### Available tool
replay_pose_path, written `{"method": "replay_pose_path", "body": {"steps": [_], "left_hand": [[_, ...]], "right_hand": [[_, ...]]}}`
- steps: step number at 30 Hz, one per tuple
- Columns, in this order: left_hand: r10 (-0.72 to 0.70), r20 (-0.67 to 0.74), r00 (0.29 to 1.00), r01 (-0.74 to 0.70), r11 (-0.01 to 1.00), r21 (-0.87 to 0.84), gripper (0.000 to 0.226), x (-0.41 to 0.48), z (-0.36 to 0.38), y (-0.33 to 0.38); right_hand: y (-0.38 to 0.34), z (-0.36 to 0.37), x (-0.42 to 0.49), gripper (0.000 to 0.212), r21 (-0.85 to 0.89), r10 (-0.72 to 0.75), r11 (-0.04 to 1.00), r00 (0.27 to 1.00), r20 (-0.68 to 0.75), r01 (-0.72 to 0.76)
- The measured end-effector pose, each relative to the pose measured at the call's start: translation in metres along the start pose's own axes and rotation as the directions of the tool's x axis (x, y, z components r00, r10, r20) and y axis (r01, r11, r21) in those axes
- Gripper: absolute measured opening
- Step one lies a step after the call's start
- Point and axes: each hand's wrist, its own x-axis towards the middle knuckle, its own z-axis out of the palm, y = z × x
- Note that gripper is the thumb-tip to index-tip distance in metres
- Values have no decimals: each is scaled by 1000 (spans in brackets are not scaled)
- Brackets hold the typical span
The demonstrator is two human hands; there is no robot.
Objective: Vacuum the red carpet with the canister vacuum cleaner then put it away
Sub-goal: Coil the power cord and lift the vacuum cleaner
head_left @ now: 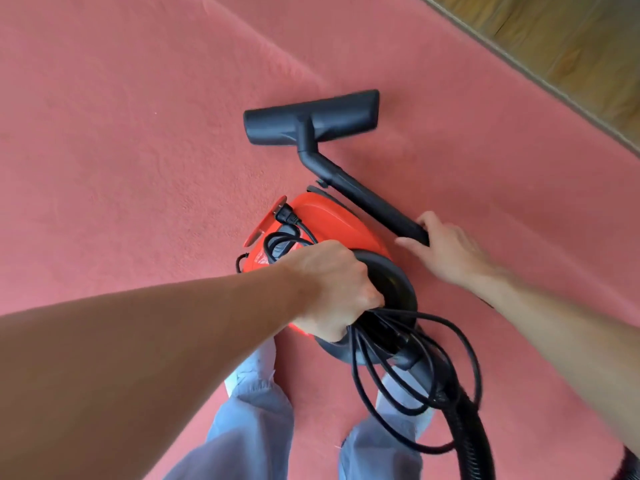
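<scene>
Underfoot, red carpet [121, 150], low pile, faintly creased. Canister vacuum [332, 220]: glossy red shell, black base, directly beneath left hand [329, 289], which grips its handle plus looped rubber cord [354, 355]. Right hand [446, 251] holds matte black wand [367, 199]; long axis runs forward-left to flat floor head [339, 116].

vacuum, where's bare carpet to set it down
Bare carpet lies wide open left of the floor head and vacuum; a narrower strip runs between the wand and the wood floor. Crowded near the legs, where cord loops and hose hang.
</scene>
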Motion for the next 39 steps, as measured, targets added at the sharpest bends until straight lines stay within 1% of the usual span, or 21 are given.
{"method": "replay_pose_path", "body": {"steps": [1, 2, 3, 4, 5, 6, 8, 9, 11, 13, 15, 17, 18, 21, 23, 26, 29, 31, 34, 36, 39], "left_hand": [[-17, 8, 1000, 17, 1000, -19, 25, -1, 1, 1], [-37, 15, 999, 37, 999, -35, 25, -3, 1, 3], [-54, 21, 998, 55, 998, -39, 24, -5, 2, 4], [-75, 31, 997, 76, 996, -37, 23, -5, -1, 7], [-90, 46, 995, 91, 995, -32, 22, -6, 2, 8], [-110, 42, 993, 112, 993, -40, 22, -6, -1, 12], [-140, 39, 989, 141, 990, -29, 23, -4, 1, 15], [-155, 13, 988, 155, 988, -26, 24, -5, 2, 16], [-186, -24, 982, 184, 982, -52, 29, -11, 3, 25], [-187, 0, 982, 187, 981, -54, 33, -18, 5, 40], [-207, 39, 978, 207, 978, -6, 30, -26, 8, 55], [-241, 20, 970, 241, 971, -8, 27, -38, -1, 60], [-260, -3, 966, 260, 965, -31, 26, -45, -11, 60], [-291, -33, 956, 286, 953, -98, 26, -73, -50, 71], [-304, -25, 952, 297, 945, -140, 27, -98, -75, 87], [-357, -6, 934, 349, 917, -193, 21, -142, -118, 108], [-466, -48, 883, 444, 866, -229, 24, -185, -175, 127], [-544, -40, 838, 516, 816, -262, 28, -211, -213, 142], [-653, -51, 756, 599, 721, -349, 29, -252, -266, 156], [-704, -82, 705, 625, 673, -396, 30, -277, -291, 159], [-741, -144, 655, 618, 636, -463, 43, -320, -333, 167]], "right_hand": [[-3, -11, -9, 50, 110, 17, 994, 999, 32, -20], [0, -22, -17, 50, 207, 44, 976, 990, 131, -71], [8, -32, -27, 49, 254, 75, 956, 961, 266, -145], [18, -41, -40, 48, 236, 117, 944, 905, 409, -229], [30, -42, -50, 46, 178, 170, 940, 851, 497, -292], [44, -51, -66, 44, 89, 237, 943, 835, 497, -320], [64, -58, -90, 41, -34, 319, 942, 856, 406, -335], [69, -63, -101, 39, -95, 344, 938, 870, 353, -333], [68, -75, -127, 33, -258, 373, 918, 879, 296, -302], [56, -85, -155, 23, -319, 382, 897, 899, 214, -305], [35, -94, -181, 21, -303, 331, 909, 937, 111, -286], [3, -113, -196, 25, -304, 253, 925, 966, 41, -230], [-11, -124, -202, 25, -300, 216, 933, 976, 29, -198], [-44, -158, -221, 23, -286, 134, 951, 991, 27, -121], [-64, -185, -239, 20, -295, 74, 954, 997, 28, -63], [-98, -235, -273, 17, -315, -44, 947, 997, 69, 64], [-136, -293, -311, 14, -408, -185, 894, 982, 36, 184], [-156, -329, -342, 16, -463, -241, 860, 970, 7, 217], [-188, -383, -387, 20, -482, -304, 836, 953, -11, 261], [-212, -409, -409, 20, -486, -356, 823, 934, -36, 295], [-256, -449, -446, 19, -517, -442, 777, 896, -39, 361]]}}
